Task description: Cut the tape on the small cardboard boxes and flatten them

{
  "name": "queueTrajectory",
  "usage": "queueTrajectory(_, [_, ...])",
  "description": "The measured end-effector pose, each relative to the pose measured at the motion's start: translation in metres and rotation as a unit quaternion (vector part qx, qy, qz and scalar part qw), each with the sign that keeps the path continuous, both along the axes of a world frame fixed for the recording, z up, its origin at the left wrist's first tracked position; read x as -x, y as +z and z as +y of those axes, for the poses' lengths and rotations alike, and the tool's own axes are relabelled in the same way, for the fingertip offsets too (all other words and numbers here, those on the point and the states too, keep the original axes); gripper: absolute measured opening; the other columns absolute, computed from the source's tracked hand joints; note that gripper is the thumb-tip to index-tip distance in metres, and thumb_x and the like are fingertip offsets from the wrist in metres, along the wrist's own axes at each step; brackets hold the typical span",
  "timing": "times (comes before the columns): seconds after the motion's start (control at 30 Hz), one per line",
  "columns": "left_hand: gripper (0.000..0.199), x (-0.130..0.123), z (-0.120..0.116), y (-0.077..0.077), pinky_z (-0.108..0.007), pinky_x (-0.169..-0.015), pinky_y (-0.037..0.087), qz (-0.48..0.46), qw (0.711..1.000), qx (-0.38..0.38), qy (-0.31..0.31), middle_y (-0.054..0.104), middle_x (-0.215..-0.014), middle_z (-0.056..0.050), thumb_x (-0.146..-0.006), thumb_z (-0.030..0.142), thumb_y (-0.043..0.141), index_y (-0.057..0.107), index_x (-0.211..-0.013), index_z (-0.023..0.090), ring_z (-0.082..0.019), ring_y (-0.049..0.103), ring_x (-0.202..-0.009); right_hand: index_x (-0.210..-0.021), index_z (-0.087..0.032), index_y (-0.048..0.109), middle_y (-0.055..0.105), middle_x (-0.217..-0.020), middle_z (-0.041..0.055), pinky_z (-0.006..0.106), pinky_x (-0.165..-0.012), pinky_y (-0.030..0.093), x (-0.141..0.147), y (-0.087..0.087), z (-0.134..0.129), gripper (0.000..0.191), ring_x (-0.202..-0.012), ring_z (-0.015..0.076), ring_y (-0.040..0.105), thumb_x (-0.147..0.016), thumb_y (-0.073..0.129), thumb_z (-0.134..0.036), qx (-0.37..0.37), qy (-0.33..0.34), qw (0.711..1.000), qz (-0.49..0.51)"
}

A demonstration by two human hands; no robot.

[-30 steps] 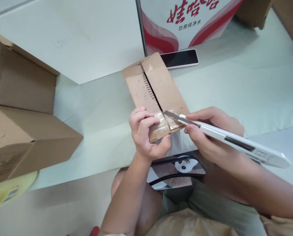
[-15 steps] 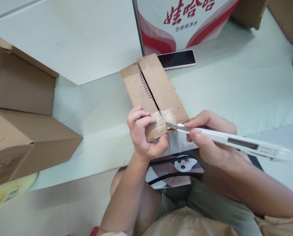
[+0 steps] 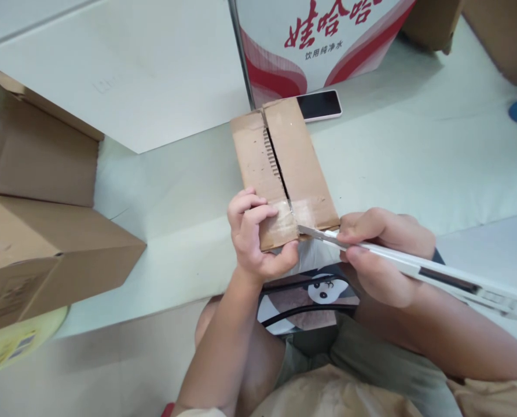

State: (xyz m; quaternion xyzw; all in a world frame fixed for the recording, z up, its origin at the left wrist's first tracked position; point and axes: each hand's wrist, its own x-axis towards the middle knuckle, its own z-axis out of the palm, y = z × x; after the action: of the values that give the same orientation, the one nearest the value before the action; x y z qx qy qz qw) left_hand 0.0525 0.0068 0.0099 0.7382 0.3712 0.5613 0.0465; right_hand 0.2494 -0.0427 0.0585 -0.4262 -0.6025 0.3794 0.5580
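I have one view only, from the camera on the person's head, looking forward and steeply down. It sits close over the left hand [image 3: 258, 240] and right hand [image 3: 382, 255], which fill the centre. The table [image 3: 414, 156] runs from 9 to 3 o'clock. The person's lap lies at 6 o'clock. A printed carton [image 3: 323, 40] is cut off at 12.

Both hands' fingers [image 3: 258, 215] curled tight

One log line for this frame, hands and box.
left hand: grips box near end | right hand: holds knife, blade tip at taped seam | phone: behind box
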Motion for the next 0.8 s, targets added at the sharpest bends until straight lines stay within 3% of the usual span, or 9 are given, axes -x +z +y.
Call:
queueTrajectory(0.17, [0.028,0.004,-0.001,0.001,-0.056,-0.109,0.052,0.011,1.000,0.017,-0.001,0.056,-0.110,-0.008,-0.093,0.043,0.054,0.058,-0.115,0.026,-0.028,0.060,-0.108,-0.080,-0.027,0.071,0.058,-0.056,-0.0011,0.033,-0.044,0.031,0.002,0.005,-0.002,0.018,-0.046,0.0158,0.048,-0.091,0.074,-0.041,0.111,-0.020,0.993,0.023])
queueTrajectory(0.27, [0.030,0.004,-0.002,0.000,-0.058,-0.111,0.050,0.008,1.000,0.027,-0.005,0.056,-0.112,-0.008,-0.093,0.044,0.054,0.057,-0.117,0.026,-0.029,0.060,-0.110,-0.080,-0.028,0.072,0.059,-0.056,-0.0008,0.033,-0.043,0.031,0.004,0.006,-0.001,0.019,-0.046,0.0162,0.049,-0.088,0.078,-0.044,0.124,-0.013,0.990,0.072])
queueTrajectory(0.43, [0.050,0.001,-0.001,-0.001,-0.060,-0.116,0.047,-0.011,1.000,0.020,-0.010,0.054,-0.115,-0.007,-0.085,0.059,0.067,0.053,-0.122,0.026,-0.029,0.059,-0.114,-0.080,-0.028,0.075,0.058,-0.052,-0.0016,0.032,-0.041,0.031,0.008,0.003,0.005,0.013,-0.045,0.0163,0.050,-0.085,0.080,-0.039,0.114,-0.010,0.975,0.189])
queueTrajectory(0.6, [0.043,0.000,-0.002,-0.002,-0.057,-0.119,0.045,-0.079,0.995,0.060,-0.006,0.054,-0.117,-0.007,-0.091,0.055,0.068,0.055,-0.121,0.027,-0.029,0.059,-0.120,-0.084,-0.025,0.075,0.058,-0.053,-0.0029,0.030,-0.041,0.036,0.013,0.002,0.008,0.009,-0.045,0.0140,0.051,-0.087,0.078,-0.033,0.059,0.003,0.975,0.215])
queueTrajectory(0.8, [0.034,0.006,-0.003,-0.009,-0.043,-0.109,0.051,-0.229,0.961,0.145,0.051,0.062,-0.122,-0.008,-0.099,0.048,0.066,0.063,-0.125,0.027,-0.026,0.063,-0.120,-0.092,-0.025,0.073,0.061,-0.059,-0.0066,0.025,-0.038,0.035,0.020,-0.005,0.022,0.006,-0.043,0.0093,0.049,-0.090,0.077,-0.029,-0.040,-0.074,0.967,0.240])
